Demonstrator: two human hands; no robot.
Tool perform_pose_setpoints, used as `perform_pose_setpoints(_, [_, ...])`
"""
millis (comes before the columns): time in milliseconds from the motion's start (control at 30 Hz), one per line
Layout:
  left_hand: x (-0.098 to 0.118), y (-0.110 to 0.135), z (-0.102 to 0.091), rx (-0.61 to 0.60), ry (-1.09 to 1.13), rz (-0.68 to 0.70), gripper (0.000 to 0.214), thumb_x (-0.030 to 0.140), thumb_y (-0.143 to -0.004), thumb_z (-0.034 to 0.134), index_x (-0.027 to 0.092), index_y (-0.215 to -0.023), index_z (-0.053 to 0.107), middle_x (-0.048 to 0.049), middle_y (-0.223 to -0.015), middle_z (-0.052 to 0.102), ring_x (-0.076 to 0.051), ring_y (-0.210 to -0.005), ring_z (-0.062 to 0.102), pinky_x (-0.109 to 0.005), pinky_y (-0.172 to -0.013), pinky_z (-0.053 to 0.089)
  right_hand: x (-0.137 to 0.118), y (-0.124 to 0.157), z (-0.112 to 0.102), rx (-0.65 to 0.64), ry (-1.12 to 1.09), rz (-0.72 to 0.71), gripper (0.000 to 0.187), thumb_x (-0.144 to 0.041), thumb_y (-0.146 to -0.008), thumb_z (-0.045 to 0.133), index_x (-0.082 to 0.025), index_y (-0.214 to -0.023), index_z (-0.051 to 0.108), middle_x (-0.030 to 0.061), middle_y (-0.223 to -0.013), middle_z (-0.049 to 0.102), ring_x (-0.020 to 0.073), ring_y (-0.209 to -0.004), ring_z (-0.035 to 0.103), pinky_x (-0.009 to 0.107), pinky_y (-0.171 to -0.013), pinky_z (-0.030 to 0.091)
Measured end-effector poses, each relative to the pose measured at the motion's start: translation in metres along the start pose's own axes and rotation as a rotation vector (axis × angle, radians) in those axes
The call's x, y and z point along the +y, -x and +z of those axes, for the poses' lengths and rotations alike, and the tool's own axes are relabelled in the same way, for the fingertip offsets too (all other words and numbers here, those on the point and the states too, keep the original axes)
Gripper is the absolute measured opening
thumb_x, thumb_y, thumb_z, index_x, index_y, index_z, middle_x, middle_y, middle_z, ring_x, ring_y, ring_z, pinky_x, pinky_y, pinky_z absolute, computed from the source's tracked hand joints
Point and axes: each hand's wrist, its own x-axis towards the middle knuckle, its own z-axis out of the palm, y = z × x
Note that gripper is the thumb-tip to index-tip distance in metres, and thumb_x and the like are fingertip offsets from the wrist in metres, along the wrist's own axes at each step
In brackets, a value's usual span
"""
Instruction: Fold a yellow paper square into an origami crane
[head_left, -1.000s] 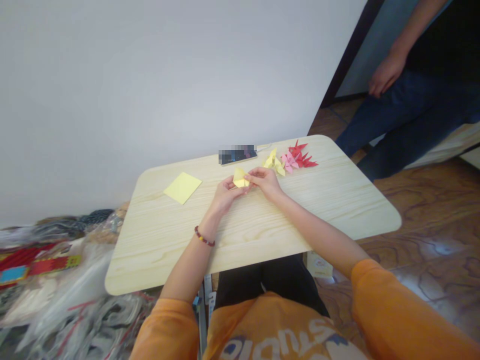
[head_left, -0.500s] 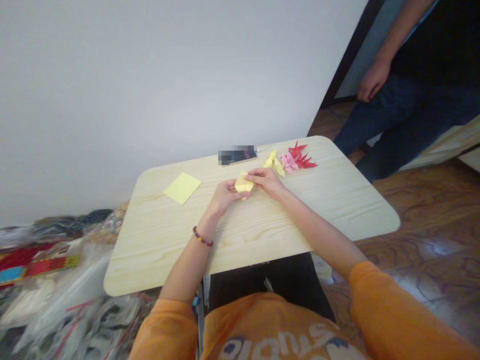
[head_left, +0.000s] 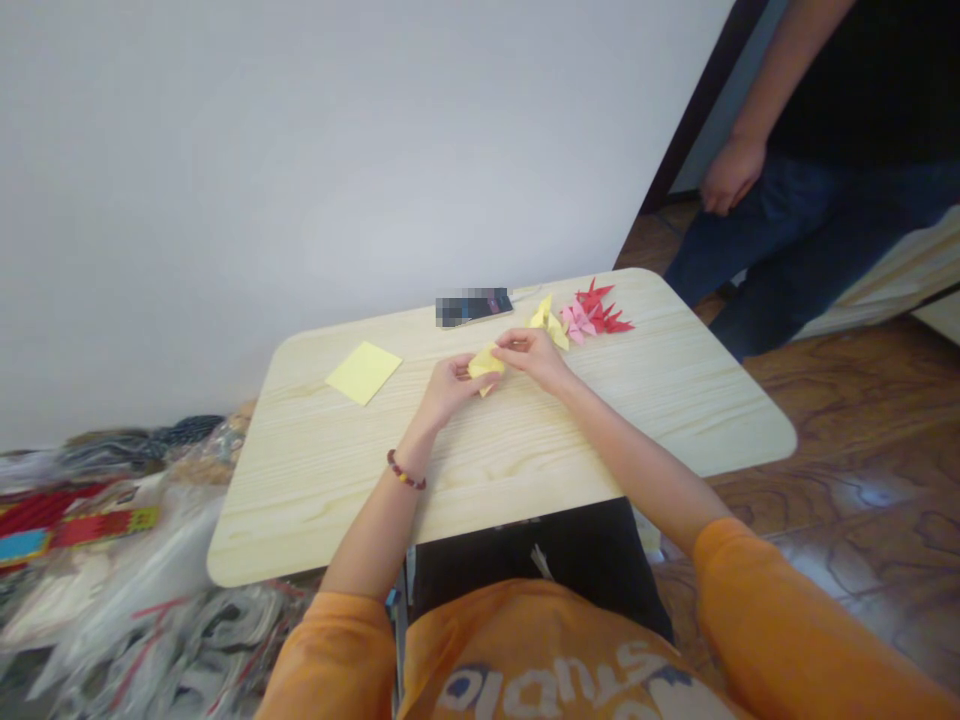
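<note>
Though its flap stood up 1 second ago, the paper (head_left: 486,362) now lies flatter, with left hand (head_left: 448,388) and right hand (head_left: 534,357) each in a pinched grip on it.

Your left hand (head_left: 446,385) and right hand (head_left: 534,355) have folded the yellow origami paper (head_left: 486,364) down flatter, and the bystander's hand (head_left: 729,175) has shifted left.

The table (head_left: 675,400) is pale, smooth wood grain, matt. The folded piece (head_left: 485,363) is matt yellow paper. At 8 o'clock, crinkled bags (head_left: 150,620) look glossy plastic.
</note>
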Motion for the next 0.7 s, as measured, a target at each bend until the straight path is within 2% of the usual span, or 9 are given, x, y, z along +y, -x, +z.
perform_pose_setpoints(67, [-0.006,-0.004,0.001,0.062,-0.003,0.022,0.035,0.036,-0.055,0.08,0.012,-0.078,0.067,-0.0024,-0.068,0.066,-0.011,-0.057,0.057,-0.023,-0.056,0.044,0.002,0.0,0.001,0.041,0.103,-0.088,0.017,-0.029,-0.06,0.066,-0.015,-0.066,0.059,-0.0023,-0.06,0.054,0.0078,-0.054,0.046,0.023,-0.052,0.033])
perform_pose_setpoints(200, [-0.013,-0.008,0.002,0.116,-0.023,0.042,0.038,0.032,-0.052,0.08,0.012,-0.081,0.068,-0.0041,-0.072,0.069,-0.013,-0.059,0.059,-0.024,-0.057,0.045,0.006,0.001,0.001,0.088,0.286,-0.197,0.01,-0.024,-0.065,0.06,-0.016,-0.068,0.058,-0.0037,-0.056,0.05,0.0078,-0.051,0.044,0.023,-0.051,0.033])
perform_pose_setpoints(400, [-0.013,-0.007,0.002,0.176,-0.024,0.036,0.038,0.027,-0.052,0.078,0.013,-0.086,0.066,-0.0033,-0.071,0.069,-0.014,-0.057,0.06,-0.026,-0.057,0.048,0.005,0.003,0.002,0.137,0.348,-0.209,0.006,-0.021,-0.065,0.057,-0.017,-0.065,0.052,-0.0044,-0.054,0.05,0.0083,-0.049,0.045,0.022,-0.05,0.034])
perform_pose_setpoints(533, [-0.015,-0.008,0.002,0.16,-0.06,0.056,0.036,0.027,-0.054,0.076,0.013,-0.085,0.066,-0.0027,-0.07,0.068,-0.013,-0.055,0.059,-0.024,-0.054,0.046,0.002,0.004,0.003,0.137,0.4,-0.225,0.006,-0.018,-0.065,0.055,-0.018,-0.063,0.049,-0.0052,-0.053,0.048,0.0084,-0.049,0.045,0.022,-0.05,0.034])
perform_pose_setpoints(700, [-0.02,-0.01,0.001,0.162,-0.069,0.086,0.032,0.03,-0.058,0.073,0.013,-0.085,0.067,-0.0033,-0.077,0.069,-0.014,-0.062,0.06,-0.025,-0.06,0.048,0.002,0.004,0.004,0.11,0.354,-0.212,0.007,-0.019,-0.065,0.056,-0.018,-0.065,0.049,-0.0059,-0.054,0.047,0.0079,-0.049,0.044,0.022,-0.051,0.034])
